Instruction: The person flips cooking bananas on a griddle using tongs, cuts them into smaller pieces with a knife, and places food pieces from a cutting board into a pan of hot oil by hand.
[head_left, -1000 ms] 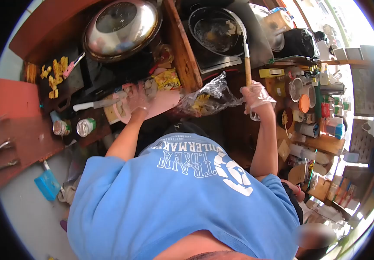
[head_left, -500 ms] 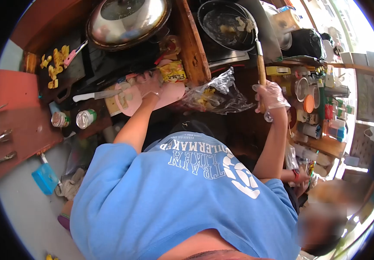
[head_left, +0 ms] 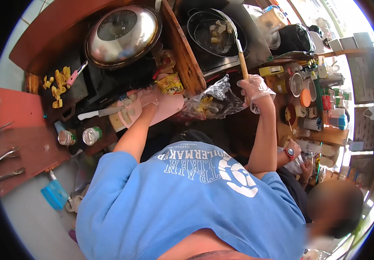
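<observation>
In a clear plastic glove, my right hand (head_left: pixel 257 90) grips the wooden handle of a long skimmer (head_left: pixel 243 63), whose head reaches into a black pan (head_left: pixel 202 32) with pale pieces in it. My left hand (head_left: pixel 150 96), also gloved, is over the pink cutting board (head_left: pixel 169 107), beside the yellow packet (head_left: pixel 169 83); its fingers are too blurred to read. A knife with a white handle (head_left: pixel 89 115) lies across the board's left end, near some pale slices (head_left: pixel 126 114). Between my hands is a crumpled clear plastic bag (head_left: pixel 211 102) with yellow pieces inside.
A large lidded pan (head_left: pixel 124 37) sits at the upper left, near fried yellow pieces (head_left: pixel 59 86) on a dark board. Two jars (head_left: pixel 92 135) stand left of the cutting board. Another person (head_left: pixel 295 182) is at the lower right, close to my right arm. Shelved containers (head_left: pixel 305 97) line the right.
My left hand has shifted right along the board from the pale slices toward the yellow packet. My right hand still holds the skimmer. The other person's hands have come further into view.
</observation>
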`<state>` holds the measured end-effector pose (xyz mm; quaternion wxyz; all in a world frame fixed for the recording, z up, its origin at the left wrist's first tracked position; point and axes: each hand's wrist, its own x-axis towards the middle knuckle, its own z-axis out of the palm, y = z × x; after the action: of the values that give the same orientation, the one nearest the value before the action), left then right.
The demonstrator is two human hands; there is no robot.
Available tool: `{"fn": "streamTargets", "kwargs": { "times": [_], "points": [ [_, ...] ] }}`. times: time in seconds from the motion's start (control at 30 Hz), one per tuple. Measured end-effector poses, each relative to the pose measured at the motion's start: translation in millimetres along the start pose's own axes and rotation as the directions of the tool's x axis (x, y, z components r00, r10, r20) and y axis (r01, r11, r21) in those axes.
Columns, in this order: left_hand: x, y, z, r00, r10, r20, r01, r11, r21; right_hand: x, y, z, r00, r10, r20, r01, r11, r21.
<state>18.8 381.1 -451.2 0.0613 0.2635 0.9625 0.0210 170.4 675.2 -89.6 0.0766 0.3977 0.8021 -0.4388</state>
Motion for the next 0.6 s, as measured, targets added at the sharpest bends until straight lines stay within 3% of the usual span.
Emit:
{"fn": "streamTargets", "kwargs": {
  "times": [0.17,0.27,0.33,0.37,0.43,0.5,0.57,0.6],
  "points": [
    [-6.2,-14.5,-14.3,0.978,0.205,-0.038,-0.202,0.977,0.07,-10.7,3.4,1.8,0.998,0.062,0.004,-0.062,0.995,0.078],
    [-13.0,-16.5,-33.9,0.985,0.172,0.017,-0.171,0.983,-0.061,-14.9,10.4,4.5,0.998,-0.013,-0.058,0.011,0.999,-0.031],
    [-14.3,-16.2,-37.4,0.997,0.054,0.048,-0.047,0.991,-0.125,-16.3,11.0,6.7,0.997,0.0,-0.08,0.0,1.0,0.006],
    [-16.5,-17.9,-34.2,0.997,0.063,0.044,-0.057,0.991,-0.121,-16.9,12.6,8.3,0.996,0.017,-0.089,-0.014,0.999,0.04],
    [-19.5,-23.4,-27.2,0.963,0.112,-0.245,-0.137,0.986,-0.091,-15.3,15.2,9.5,0.996,0.027,-0.082,-0.021,0.997,0.074],
    [-24.0,-24.1,-34.0,0.971,0.067,-0.229,-0.11,0.978,-0.178,-19.9,10.9,12.4,0.995,0.089,-0.034,-0.078,0.964,0.254],
    [-26.5,-22.9,-44.5,0.978,0.02,-0.208,-0.077,0.96,-0.269,-22.1,9.1,12.7,0.994,0.112,-0.006,-0.105,0.943,0.315],
    [-25.9,-22.3,-53.0,0.984,-0.047,-0.175,-0.032,0.906,-0.421,-20.9,12.0,13.3,0.996,0.087,0.001,-0.08,0.908,0.411]
  ]
}}
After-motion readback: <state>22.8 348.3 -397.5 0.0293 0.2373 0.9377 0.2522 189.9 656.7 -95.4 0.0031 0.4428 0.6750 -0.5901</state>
